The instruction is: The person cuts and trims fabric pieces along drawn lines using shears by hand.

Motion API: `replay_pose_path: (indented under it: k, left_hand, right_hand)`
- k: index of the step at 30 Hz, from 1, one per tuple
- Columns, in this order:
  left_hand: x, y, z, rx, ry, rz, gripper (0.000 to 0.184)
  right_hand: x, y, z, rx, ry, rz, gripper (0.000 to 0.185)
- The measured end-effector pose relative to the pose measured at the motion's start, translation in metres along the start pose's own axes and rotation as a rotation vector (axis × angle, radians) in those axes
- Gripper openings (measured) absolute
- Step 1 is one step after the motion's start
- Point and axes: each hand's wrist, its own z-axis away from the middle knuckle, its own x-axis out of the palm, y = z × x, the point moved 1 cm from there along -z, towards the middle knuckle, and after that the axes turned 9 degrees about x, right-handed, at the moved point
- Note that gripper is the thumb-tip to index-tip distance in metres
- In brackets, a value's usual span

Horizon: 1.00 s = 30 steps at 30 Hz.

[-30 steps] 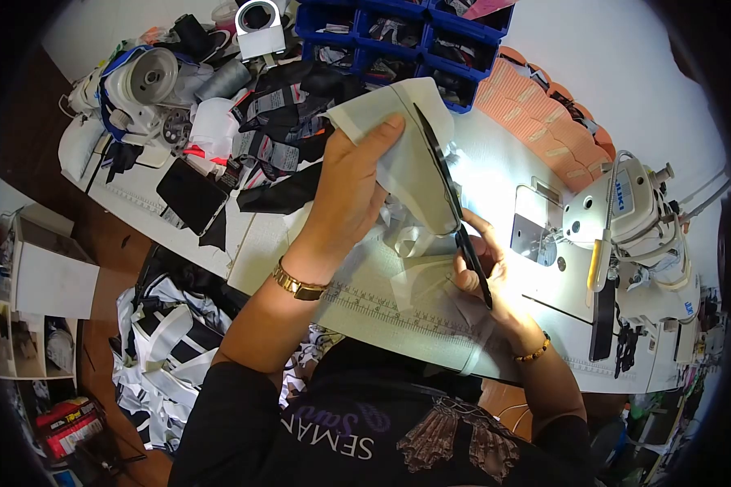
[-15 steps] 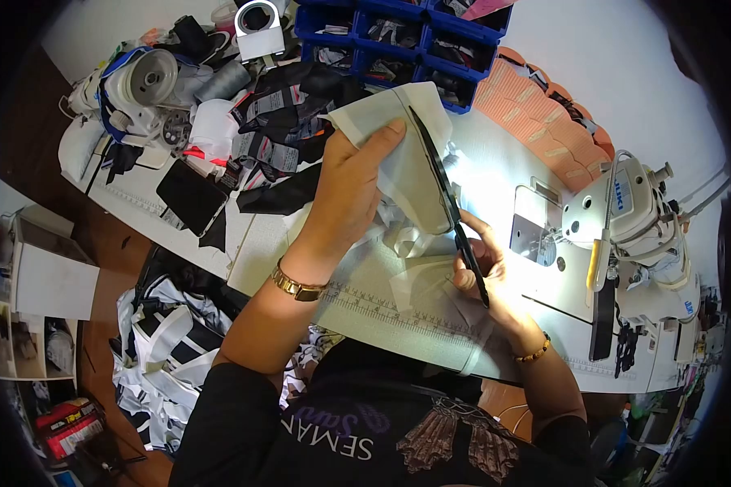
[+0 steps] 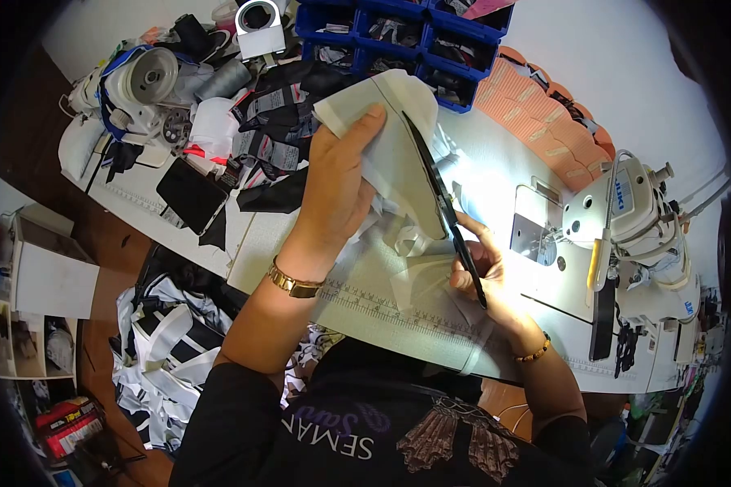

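A pale fabric piece point(image 3: 398, 162) is raised above the table, pinched in my left hand point(image 3: 337, 183) with the thumb on top near its upper left part. My right hand point(image 3: 489, 268) is closed round the handles of long black scissors point(image 3: 434, 178). The scissors' blades point up and left and lie along the right side of the fabric. Part of the handles is hidden by my fingers. Below the fabric, translucent pale scraps point(image 3: 410, 243) lie on the white table point(image 3: 365, 312), near a printed ruler scale.
A sewing machine point(image 3: 625, 203) stands at the right. Blue bins point(image 3: 398, 36) and an orange pleated organizer point(image 3: 536, 122) are at the back. Dark labelled fabric point(image 3: 272, 150), a black phone point(image 3: 192, 196) and another machine point(image 3: 142, 81) are at the left. White scraps point(image 3: 170, 341) fill a container below.
My left hand and the fabric have moved a little left and up. The scissors' tips have shifted slightly left, while my right hand has hardly moved.
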Motion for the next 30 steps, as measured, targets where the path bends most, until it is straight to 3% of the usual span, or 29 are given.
replay_pose_path:
  k: [7,16,19,23,30]
  left_hand:
    - [0.006,-0.004,0.005,-0.032,-0.051,-0.053,0.025]
    - [0.010,-0.005,0.006,0.008,-0.026,-0.112,0.023]
    - [0.006,-0.006,0.006,-0.009,-0.066,-0.146,0.023]
    - [0.003,-0.010,0.007,-0.011,-0.116,-0.238,0.023]
    - [0.007,-0.002,0.004,-0.042,-0.005,-0.029,0.022]
  right_hand:
    - [-0.003,0.003,-0.002,-0.074,0.028,0.031,0.083]
    - [0.003,-0.005,0.002,0.041,0.014,-0.069,0.080]
    - [-0.001,0.002,-0.002,-0.092,0.048,0.050,0.081]
    - [0.000,0.000,-0.002,-0.069,0.072,0.059,0.081]
    - [0.002,-0.001,-0.001,0.022,0.012,-0.064,0.081]
